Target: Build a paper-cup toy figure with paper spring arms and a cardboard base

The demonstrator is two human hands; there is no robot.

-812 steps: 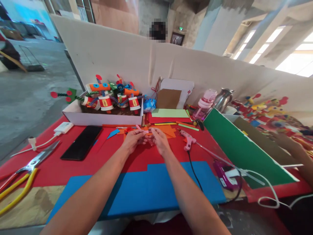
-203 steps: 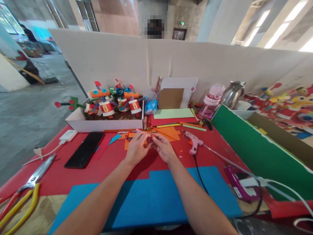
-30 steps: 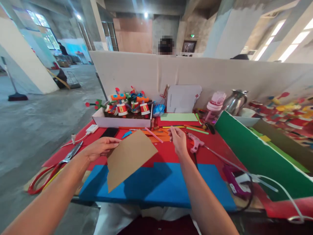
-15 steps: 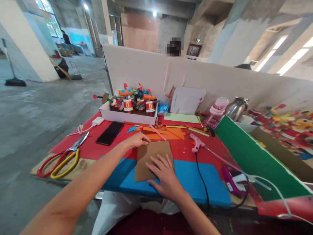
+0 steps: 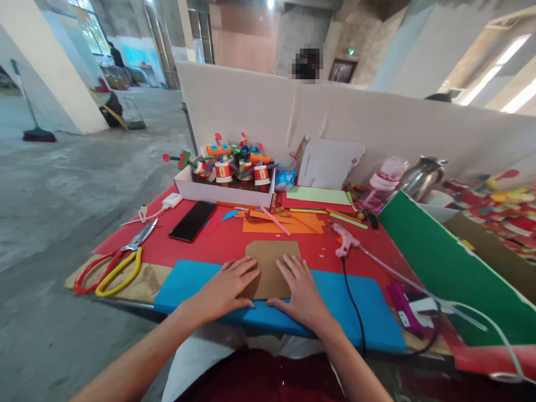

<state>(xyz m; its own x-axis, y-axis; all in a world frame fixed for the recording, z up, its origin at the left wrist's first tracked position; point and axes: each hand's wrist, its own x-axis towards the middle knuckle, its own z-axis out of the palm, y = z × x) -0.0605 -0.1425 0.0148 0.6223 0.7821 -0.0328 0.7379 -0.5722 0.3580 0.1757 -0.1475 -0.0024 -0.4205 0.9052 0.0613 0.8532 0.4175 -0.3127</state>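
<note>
A brown piece of cardboard (image 5: 271,268) lies flat on the blue sheet (image 5: 343,290) at the near edge of the table. My left hand (image 5: 228,287) rests on its left side with fingers stretched out. On its right side lies my right hand (image 5: 299,290), fingers spread and the thumb at the near edge. Both hands are open and press down lightly on the board; they grip nothing. Parts of the cardboard are hidden beneath the fingers. Behind it, orange paper (image 5: 285,222) and a pink straw (image 5: 275,220) lie on the red sheet (image 5: 234,240).
Large scissors (image 5: 119,262) and a black phone (image 5: 192,221) lie to the left. A pink glue gun (image 5: 347,239) with its cord, a purple device (image 5: 408,312) and a green-sided box (image 5: 452,268) stand right. Behind is a white box (image 5: 226,195) of paper-cup figures. A person sits beyond the partition (image 5: 243,106).
My left hand has moved from the cardboard's far left corner to its near left side. The cardboard now lies straighter, and my right hand has shifted to its right edge.
</note>
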